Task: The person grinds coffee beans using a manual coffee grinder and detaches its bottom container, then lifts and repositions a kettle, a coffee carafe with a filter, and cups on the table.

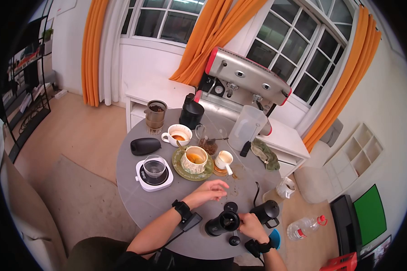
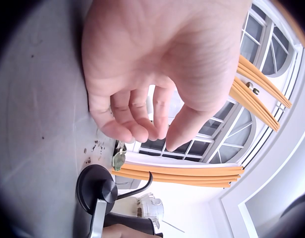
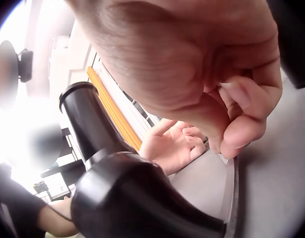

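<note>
Looking over at the round table as a clock with the person at six, I see the black grinder standing at five o'clock, its open mouth facing up.

The right hand is just beside it, on its three o'clock side. Its grip is narrow: thumb and curled fingers pinch the thin arm of the crank, whose black knob sits at the grinder's four o'clock and whose round end shows at its one o'clock.

The left hand hovers near the middle, at the grinder's eleven. It holds nothing; the fingers bend loosely, with a fairly wide gap to the thumb.

A black kettle stands at four, near the right hand. At nine a glass bowl rests on a white scale. Toward twelve, a patterned cup sits on a green saucer, with a small white jug at its three. A clear pitcher stands around one, a green cloth at two.
</note>
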`<state>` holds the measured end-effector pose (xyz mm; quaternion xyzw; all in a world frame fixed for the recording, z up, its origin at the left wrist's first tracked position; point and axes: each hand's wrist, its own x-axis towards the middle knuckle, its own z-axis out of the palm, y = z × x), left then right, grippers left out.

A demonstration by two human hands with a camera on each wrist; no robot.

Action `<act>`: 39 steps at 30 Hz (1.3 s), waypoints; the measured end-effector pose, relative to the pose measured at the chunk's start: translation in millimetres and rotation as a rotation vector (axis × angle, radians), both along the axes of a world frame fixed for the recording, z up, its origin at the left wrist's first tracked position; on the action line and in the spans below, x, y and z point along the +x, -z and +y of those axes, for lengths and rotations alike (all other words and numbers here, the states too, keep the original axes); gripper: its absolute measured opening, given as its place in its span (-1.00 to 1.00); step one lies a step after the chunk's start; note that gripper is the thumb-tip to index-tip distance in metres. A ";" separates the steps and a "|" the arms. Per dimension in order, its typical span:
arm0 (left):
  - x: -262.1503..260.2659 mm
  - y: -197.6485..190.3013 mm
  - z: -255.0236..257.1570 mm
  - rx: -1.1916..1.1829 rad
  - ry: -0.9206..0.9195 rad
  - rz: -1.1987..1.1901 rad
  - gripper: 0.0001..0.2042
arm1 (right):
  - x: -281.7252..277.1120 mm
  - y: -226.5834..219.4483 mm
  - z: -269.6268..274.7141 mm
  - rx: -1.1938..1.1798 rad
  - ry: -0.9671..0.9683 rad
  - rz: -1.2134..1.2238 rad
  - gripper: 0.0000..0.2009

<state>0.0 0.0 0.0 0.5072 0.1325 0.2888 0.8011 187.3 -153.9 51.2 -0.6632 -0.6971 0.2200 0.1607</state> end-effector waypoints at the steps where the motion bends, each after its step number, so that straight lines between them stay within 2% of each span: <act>1: 0.2 0.7 0.4 0.000 0.004 0.003 -0.74 | -0.3 -0.1 -0.3 0.000 0.004 0.003 -0.88; 7: 1.2 0.4 1.0 -0.010 -0.003 0.014 -0.74 | -1.2 -5.3 -1.3 -0.027 0.040 0.072 -0.87; 15: 2.4 2.1 1.7 0.001 -0.004 0.000 -0.80 | -2.5 -22.3 5.2 0.105 0.063 -0.084 -0.85; 19: 3.6 3.0 0.6 -0.018 -0.026 0.000 -0.86 | -13.6 -79.7 45.5 0.278 0.127 -0.100 -0.75; 20: 4.0 3.0 1.0 -0.014 -0.026 0.001 -0.87 | -11.6 -84.0 61.8 0.354 0.116 0.003 -0.70; 23: 3.8 3.7 3.8 -0.006 -0.028 0.009 -0.85 | -20.4 -109.8 117.2 0.297 0.197 0.178 -0.62; 27: 6.5 13.0 8.2 -0.060 -0.036 -0.019 -0.74 | -15.6 -92.5 206.2 0.264 0.270 0.267 -0.58; 30: 7.0 9.8 5.0 -0.026 -0.058 -0.004 -0.68 | -13.9 -74.7 251.1 0.195 0.339 0.320 -0.54; 32: 6.4 7.0 3.5 -0.012 -0.063 0.010 -0.66 | -13.1 -66.2 268.3 0.090 0.415 0.495 -0.57; 39: 9.4 14.8 6.7 0.015 -0.070 0.010 -0.66 | -15.8 -50.7 291.2 0.063 0.488 0.677 -0.75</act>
